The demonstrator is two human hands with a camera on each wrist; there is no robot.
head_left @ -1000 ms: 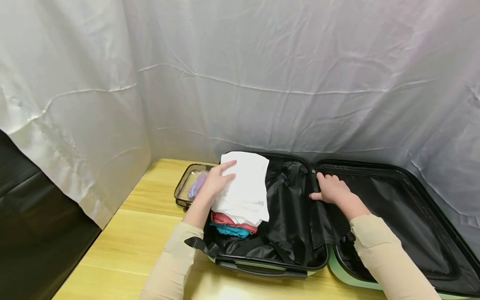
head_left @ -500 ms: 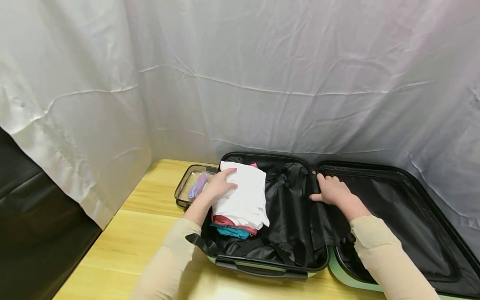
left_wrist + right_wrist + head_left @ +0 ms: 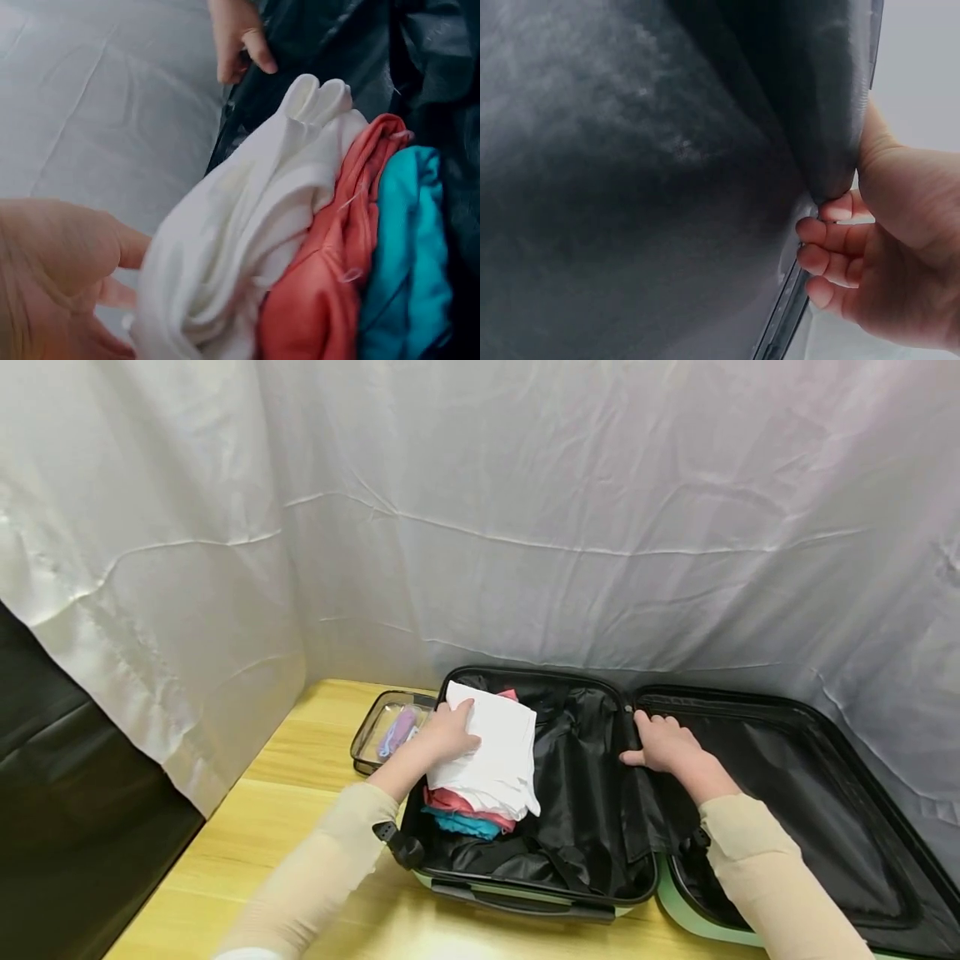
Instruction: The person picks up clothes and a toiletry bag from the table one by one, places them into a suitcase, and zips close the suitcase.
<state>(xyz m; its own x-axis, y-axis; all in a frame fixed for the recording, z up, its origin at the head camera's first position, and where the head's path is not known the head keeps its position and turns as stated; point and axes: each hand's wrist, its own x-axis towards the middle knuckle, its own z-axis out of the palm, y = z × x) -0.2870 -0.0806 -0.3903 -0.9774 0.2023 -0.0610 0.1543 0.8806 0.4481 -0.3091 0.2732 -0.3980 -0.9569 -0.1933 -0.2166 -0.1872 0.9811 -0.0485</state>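
Note:
An open suitcase (image 3: 588,777) with a black lining lies spread on the table. In its left half is a stack of folded clothes: a white garment (image 3: 498,752) on top, a red one (image 3: 322,277) under it, a teal one (image 3: 409,247) at the bottom. My left hand (image 3: 448,735) rests on the left side of the white garment, fingers extended; in the left wrist view they reach its edge. My right hand (image 3: 666,743) grips the black flap (image 3: 637,802) between the two halves. Its fingers (image 3: 825,259) curl at the flap's edge in the right wrist view.
Left of the suitcase is a clear pouch with black edging (image 3: 365,735), holding a purple and blue item (image 3: 399,731). A black strap (image 3: 401,843) with a buckle hangs over the suitcase's left rim. Grey curtains (image 3: 525,527) hang behind the wooden table (image 3: 225,868).
The white garment has come down and toward me, settling on the stack; a red edge shows beyond it. My left hand has shifted slightly down and right with it. The right hand keeps its place.

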